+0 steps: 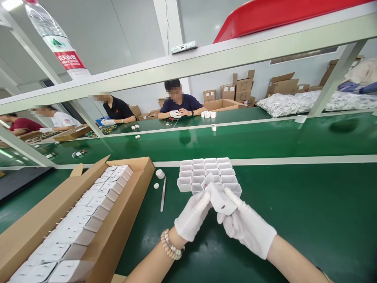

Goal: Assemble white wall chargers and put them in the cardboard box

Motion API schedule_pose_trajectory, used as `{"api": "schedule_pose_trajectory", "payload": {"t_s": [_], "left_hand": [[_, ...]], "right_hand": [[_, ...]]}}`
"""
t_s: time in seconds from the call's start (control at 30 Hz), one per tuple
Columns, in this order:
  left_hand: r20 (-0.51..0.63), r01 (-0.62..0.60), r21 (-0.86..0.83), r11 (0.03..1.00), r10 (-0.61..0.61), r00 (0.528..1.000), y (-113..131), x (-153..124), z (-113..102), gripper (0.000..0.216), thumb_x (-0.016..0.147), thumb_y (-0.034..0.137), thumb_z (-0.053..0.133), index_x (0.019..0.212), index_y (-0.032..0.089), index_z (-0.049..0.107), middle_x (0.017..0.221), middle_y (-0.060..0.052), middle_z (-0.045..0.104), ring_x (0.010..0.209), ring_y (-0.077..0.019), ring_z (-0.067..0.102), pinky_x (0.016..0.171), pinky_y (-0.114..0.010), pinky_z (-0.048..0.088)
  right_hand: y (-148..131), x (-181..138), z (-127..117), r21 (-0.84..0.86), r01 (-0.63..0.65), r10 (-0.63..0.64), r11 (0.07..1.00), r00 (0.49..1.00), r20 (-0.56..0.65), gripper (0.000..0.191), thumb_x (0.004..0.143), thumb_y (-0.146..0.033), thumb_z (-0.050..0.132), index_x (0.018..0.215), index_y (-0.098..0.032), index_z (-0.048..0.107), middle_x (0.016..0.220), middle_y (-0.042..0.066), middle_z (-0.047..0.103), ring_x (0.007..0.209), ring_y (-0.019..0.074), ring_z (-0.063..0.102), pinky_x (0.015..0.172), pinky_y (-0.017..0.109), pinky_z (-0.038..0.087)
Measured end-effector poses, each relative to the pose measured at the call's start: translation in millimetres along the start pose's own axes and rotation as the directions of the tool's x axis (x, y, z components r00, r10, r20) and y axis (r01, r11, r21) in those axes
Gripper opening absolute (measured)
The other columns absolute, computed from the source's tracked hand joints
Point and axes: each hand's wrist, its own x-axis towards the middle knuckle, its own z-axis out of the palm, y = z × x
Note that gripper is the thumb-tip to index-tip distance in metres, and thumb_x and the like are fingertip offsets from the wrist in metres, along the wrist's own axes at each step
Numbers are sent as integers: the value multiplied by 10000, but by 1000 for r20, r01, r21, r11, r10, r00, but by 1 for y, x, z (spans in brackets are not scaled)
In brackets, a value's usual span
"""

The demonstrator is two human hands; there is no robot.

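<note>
In front of me, both gloved hands grip a white plastic housing with a small dark slot in its face. My left hand is closed at its left side, fingertips pinched. A smaller white plate shows just above these fingertips; whether it is a separate part I cannot tell. My right hand is closed round the housing's right side, thumb on top. Right behind the hands stand rows of open white plastic boxes, partly hidden by the housing. Metal tweezers lie left of them on the green table.
A cardboard box full of white adapter-like units stands at the left. Small white round pieces lie beside the tweezers. Behind a green belt, several co-workers sit. A shelf rail with a water bottle crosses above.
</note>
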Motion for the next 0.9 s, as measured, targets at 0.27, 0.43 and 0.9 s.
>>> {"api": "schedule_pose_trajectory", "payload": {"t_s": [0.27,0.43,0.9], "left_hand": [[-28,124,-93,988,-127,992,-2,2,3,481,988,429,259,1228,162,580,1175,-106,600,1152,-245,511,1021,-393,369],[-25,152,-175,973,-159,987,-1,2,2,447,984,410,299,1269,171,546,1238,-96,569,1209,-248,474,1083,-395,297],[-1,103,-128,986,-104,995,-6,-2,-9,416,947,381,375,1188,119,591,1112,-123,621,1084,-269,541,937,-376,415]], "right_hand": [[-11,-10,17,109,-101,107,989,993,-54,537,834,-658,454,745,-151,606,443,3,596,309,66,451,360,159,253],[-4,-7,10,-47,-37,36,998,999,-30,706,816,-724,379,563,-111,622,364,32,543,329,69,451,409,170,309],[7,3,10,-238,358,-304,903,923,237,570,793,-547,598,1175,-134,512,789,70,683,536,157,666,418,204,489]]}}
